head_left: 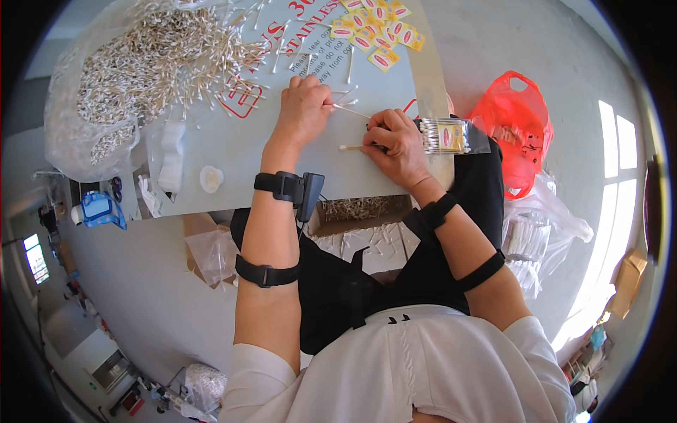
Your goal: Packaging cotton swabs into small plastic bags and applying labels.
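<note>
Work in hand: cotton swabs are being gathered and packed into a small clear packet. The left hand (305, 107) rests on the grey table (268, 162), fingers curled, pinching a few wooden-stemmed swabs (350, 111) whose stems point right toward the other hand. The right hand (396, 144) is closed around the mouth of the clear packet (451, 135), which lies at the table's right edge, and also pinches a single swab (351, 147) that sticks out to the left. The packet appears already well filled with a tight bundle of swabs and carries a yellow-and-red label; whether it is full cannot be told. Judged from the layout, much remains: a large loose heap of swabs (151, 60) lies on the far left of the table, partly in a clear bag, and a stack of yellow labels (377, 32) waits at the far edge. A small white cap (211, 178) sits near the left edge. An orange plastic bag (513, 127) lies on the floor at right.
</note>
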### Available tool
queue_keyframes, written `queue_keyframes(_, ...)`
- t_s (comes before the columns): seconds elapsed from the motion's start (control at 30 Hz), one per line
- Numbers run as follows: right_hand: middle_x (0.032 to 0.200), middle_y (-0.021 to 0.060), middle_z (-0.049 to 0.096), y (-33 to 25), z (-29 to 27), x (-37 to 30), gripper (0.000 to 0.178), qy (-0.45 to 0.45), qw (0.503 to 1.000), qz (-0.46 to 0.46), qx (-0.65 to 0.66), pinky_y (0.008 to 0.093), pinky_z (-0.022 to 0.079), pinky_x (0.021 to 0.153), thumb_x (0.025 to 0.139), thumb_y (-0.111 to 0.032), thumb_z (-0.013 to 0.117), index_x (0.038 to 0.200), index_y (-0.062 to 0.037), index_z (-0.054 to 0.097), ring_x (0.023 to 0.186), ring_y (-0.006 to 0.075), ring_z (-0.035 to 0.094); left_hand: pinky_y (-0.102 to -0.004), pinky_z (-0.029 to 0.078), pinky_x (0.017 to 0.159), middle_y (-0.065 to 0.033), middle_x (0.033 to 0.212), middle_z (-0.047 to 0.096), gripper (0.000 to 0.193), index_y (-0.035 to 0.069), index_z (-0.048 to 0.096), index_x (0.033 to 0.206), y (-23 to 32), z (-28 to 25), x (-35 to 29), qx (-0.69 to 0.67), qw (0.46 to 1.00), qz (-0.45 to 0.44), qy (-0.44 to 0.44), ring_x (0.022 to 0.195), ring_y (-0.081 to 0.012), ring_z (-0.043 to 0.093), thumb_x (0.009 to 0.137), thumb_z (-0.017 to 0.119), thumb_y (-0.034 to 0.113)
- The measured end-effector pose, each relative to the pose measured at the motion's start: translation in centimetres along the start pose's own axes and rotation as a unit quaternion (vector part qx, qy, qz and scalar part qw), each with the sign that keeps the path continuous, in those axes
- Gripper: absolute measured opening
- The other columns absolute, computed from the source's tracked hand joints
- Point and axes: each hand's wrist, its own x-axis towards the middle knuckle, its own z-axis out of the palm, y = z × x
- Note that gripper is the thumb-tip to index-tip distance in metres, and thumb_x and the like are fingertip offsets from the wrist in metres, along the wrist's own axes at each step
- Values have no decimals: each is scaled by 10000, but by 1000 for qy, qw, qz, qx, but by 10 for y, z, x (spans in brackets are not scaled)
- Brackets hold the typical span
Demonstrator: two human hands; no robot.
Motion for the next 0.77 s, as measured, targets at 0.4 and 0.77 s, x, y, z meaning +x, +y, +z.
queue_keyframes(0.4, 908, 59, 557, 0, -1, -4, 187, 25, 999, 3, 24, 392, 467, 756, 624, -56, 749, 763, -75, 625, 886, 275, 556, -411, 449, 889, -76, 985, 601, 112, 78, 675, 877, -3, 6, -10, -128, 988, -4, 84, 1015, -304, 523, 772, 712, 85)
queue_keyframes(0.77, 1047, 116, 547, 5, -2, 9, 249, 0, 996, 76, -51, 391, 525, 734, 732, -33, 709, 965, -65, 627, 911, 327, 616, -388, 469, 835, -53, 925, 583, 151, 83, 617, 881, -12, 6, 2, 18, 999, -5, 45, 953, -266, 538, 765, 709, 53)
